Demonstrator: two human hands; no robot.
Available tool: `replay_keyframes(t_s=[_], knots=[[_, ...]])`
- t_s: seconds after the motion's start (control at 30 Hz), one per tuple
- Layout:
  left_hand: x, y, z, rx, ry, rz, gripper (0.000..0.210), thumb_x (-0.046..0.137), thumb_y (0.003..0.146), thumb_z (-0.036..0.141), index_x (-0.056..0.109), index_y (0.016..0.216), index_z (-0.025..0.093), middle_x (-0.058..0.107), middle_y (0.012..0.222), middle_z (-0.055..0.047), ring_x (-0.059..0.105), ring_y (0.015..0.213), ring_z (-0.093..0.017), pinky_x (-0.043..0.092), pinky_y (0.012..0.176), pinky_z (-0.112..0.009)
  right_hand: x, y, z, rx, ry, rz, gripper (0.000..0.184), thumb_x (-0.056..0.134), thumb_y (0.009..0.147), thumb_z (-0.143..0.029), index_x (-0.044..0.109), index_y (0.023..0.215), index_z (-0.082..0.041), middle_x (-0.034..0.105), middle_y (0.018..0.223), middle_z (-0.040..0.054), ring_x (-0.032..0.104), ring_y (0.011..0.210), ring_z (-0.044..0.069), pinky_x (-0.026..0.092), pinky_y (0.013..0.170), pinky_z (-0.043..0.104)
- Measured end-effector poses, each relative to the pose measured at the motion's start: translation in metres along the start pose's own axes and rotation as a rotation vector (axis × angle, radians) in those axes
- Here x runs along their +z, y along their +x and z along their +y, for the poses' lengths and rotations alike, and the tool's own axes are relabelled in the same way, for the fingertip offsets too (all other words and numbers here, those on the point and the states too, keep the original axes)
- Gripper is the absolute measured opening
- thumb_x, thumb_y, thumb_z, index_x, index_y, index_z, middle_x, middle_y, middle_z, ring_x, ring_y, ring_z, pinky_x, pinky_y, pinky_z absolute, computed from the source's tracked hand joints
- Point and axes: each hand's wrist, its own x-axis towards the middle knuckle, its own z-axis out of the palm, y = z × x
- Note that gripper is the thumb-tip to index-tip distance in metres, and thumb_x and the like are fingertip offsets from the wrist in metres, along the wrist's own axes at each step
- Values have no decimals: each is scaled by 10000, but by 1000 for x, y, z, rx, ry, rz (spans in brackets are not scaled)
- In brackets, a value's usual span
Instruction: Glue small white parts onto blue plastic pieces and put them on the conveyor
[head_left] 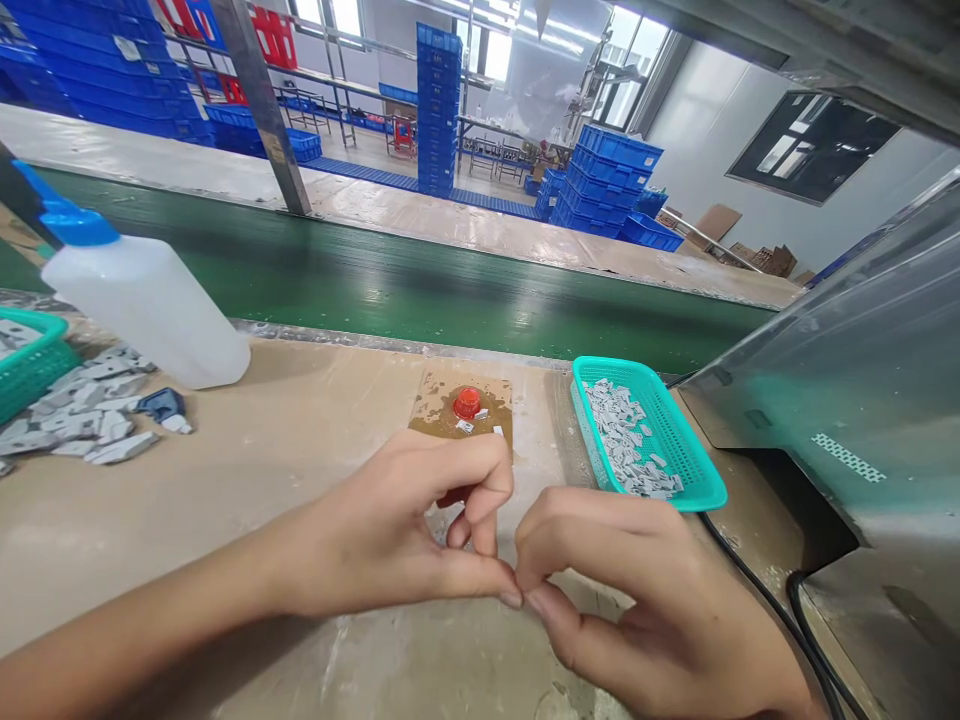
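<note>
Over the near part of the worktable, my left hand (405, 530) is closed, its fingers curled toward the thumb. My right hand (630, 580) meets it at the fingertips, thumb and forefinger pinched together. Whatever sits between the fingertips is hidden or too small to name. Just beyond the hands lies a wet brown square board (427, 405) bearing a small red cap (466, 402) and a few small pale pieces (465, 426). Behind my right hand stands a turquoise plastic basket (697, 465) with many small light-grey parts (619, 430) inside.
At left are a white squeeze bottle (165, 310) with a blue nozzle, a heap of grey parts (90, 405) and another turquoise basket (45, 350). A green conveyor belt (360, 270) runs behind the table. A metal housing (840, 390) and black cables (757, 600) flank the right side.
</note>
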Motion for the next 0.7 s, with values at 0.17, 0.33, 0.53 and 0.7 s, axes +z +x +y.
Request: replay_keyframes(t_s=[0.17,0.33,0.53,0.7], knots=[[0,0,0,-11,10,-10,371,668,684,202,301,627,192,518,563,71,466,490,-37,365,457,-132,0,1,2,23,1,-6,170,445,766,-13,527,721,-155,560,669,1,507,613,76,423,564,161],[0,2,0,-79,-11,-39,383,682,662,175,301,621,192,520,545,80,416,481,-35,336,444,-136,4,-1,3,-15,-76,10,172,453,780,-19,520,704,-157,553,654,-3,488,596,75,406,543,163],[2,5,-2,-165,-89,-84,419,713,620,195,294,625,196,553,536,79,393,480,-44,313,452,-162,4,1,9,-54,-58,-69,197,414,787,-23,507,693,-170,529,631,-16,473,579,70,395,526,152],[3,8,-6,-245,-170,-119,450,722,595,213,274,644,204,551,519,83,418,480,-51,308,447,-168,6,3,13,-84,19,-78,200,427,746,1,504,668,-166,531,629,-20,463,566,60,387,522,134]])
